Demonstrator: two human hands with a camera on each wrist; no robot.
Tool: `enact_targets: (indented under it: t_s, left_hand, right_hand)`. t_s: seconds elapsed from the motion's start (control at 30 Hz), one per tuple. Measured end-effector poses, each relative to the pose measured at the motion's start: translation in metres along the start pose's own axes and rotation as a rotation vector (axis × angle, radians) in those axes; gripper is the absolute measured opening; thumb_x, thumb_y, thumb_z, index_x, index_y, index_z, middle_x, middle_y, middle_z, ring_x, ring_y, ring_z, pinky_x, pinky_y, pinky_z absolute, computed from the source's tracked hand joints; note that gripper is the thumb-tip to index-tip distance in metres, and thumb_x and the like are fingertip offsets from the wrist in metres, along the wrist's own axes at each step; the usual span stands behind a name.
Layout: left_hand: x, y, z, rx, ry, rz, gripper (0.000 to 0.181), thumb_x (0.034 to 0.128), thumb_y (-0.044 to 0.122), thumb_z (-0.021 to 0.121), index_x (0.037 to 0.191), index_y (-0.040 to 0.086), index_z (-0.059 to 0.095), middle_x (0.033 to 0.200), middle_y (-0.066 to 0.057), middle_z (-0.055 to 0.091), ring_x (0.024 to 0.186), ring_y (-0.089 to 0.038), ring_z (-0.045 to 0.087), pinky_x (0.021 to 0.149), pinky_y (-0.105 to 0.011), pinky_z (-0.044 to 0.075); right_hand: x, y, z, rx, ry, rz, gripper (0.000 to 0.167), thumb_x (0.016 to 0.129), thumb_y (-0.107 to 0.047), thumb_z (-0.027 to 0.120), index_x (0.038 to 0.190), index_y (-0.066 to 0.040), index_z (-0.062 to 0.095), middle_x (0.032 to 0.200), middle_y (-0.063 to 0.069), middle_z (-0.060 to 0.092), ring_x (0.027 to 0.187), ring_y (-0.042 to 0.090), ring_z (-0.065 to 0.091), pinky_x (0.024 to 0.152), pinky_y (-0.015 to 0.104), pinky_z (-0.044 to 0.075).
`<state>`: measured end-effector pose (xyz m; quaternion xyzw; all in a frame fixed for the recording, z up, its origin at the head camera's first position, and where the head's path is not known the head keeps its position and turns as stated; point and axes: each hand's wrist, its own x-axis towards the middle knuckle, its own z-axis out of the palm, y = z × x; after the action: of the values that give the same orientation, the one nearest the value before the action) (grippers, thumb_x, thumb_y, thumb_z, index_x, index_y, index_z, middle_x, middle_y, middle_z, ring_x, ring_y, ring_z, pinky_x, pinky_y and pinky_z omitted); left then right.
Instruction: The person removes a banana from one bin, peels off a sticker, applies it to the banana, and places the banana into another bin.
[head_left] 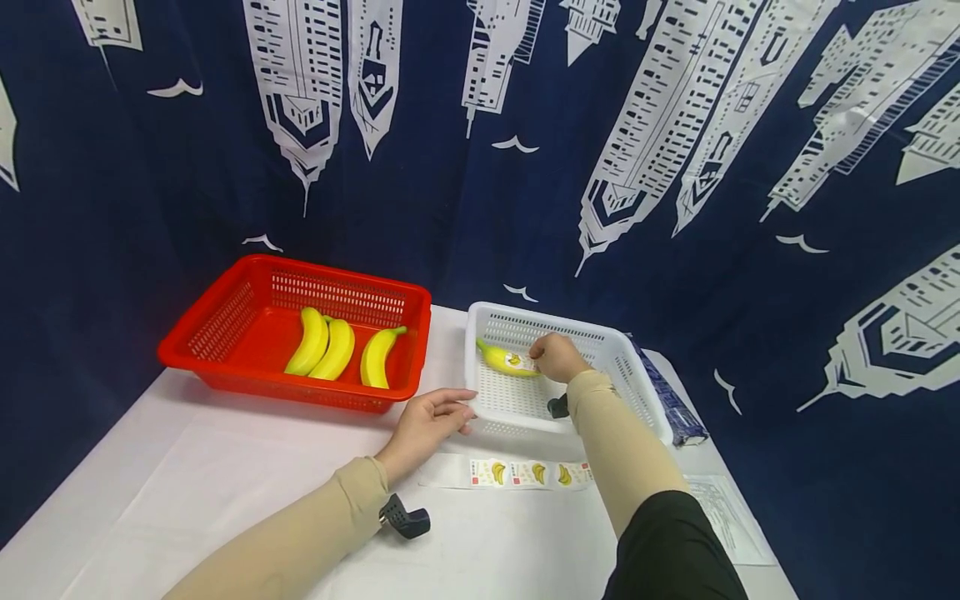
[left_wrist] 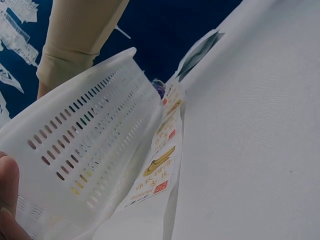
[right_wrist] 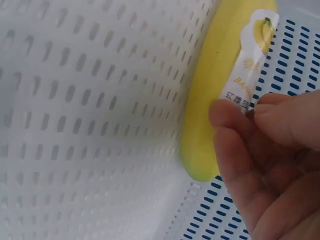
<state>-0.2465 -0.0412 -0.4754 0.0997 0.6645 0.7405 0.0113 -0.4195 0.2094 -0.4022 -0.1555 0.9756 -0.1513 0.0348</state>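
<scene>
A yellow banana (head_left: 495, 358) lies inside the white basket (head_left: 570, 320), near its far left side. On it is a white banana-print sticker (right_wrist: 245, 75), partly lifted from the peel. My right hand (head_left: 558, 357) reaches into the basket and pinches the sticker's lower end between thumb and finger, as the right wrist view shows. At the basket's near left corner, my left hand (head_left: 429, 423) touches the rim with loosely extended fingers. Just in front of the basket lies a strip of banana stickers (left_wrist: 160, 162) on a backing sheet.
To the left, a red basket (head_left: 225, 329) holds three bananas (head_left: 335, 350). A dark blue wrapped roll (head_left: 671, 404) lies along the white basket's right side. Nearer on the right, under my right arm, is a clear printed sheet (head_left: 723, 517). A navy patterned cloth (head_left: 450, 200) hangs behind the table.
</scene>
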Motion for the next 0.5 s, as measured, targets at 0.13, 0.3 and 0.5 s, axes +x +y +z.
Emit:
enact_targets:
  t_s: [0.13,0.3,0.5]
  left_hand:
    - [-0.001,-0.001,0.001,0.003,-0.009,0.013,0.036,0.0959,0.016,0.074,0.131,0.013,0.069,0.107,-0.01,0.077,0.087,-0.02,0.075,0.085,-0.024,0.057]
    - [-0.001,-0.002,0.001,0.006,-0.016,0.023,0.037,0.0962,0.016,0.073,0.132,0.012,0.069,0.108,-0.011,0.077,0.087,-0.021,0.075,0.085,-0.024,0.057]
    - [-0.002,-0.004,0.001,0.014,-0.018,0.017,0.036,0.0967,0.015,0.072,0.132,0.016,0.068,0.107,-0.007,0.077,0.087,-0.02,0.074,0.084,-0.025,0.057]
  right_hand:
    - [-0.006,-0.005,-0.011,0.012,0.029,-0.042,0.024,0.092,-0.003,0.063,0.111,0.004,0.075,0.108,0.018,0.076,0.102,0.031,0.07,0.094,0.046,0.056]
    - [-0.018,-0.028,-0.032,0.194,0.202,-0.073,0.029,0.099,-0.021,0.06,0.108,0.001,0.076,0.098,0.016,0.077,0.089,0.031,0.075,0.078,0.04,0.056]
    - [-0.06,-0.075,-0.039,0.587,0.372,-0.144,0.025,0.099,-0.018,0.059,0.101,0.0,0.077,0.091,0.017,0.077,0.085,0.029,0.075,0.073,0.031,0.057]
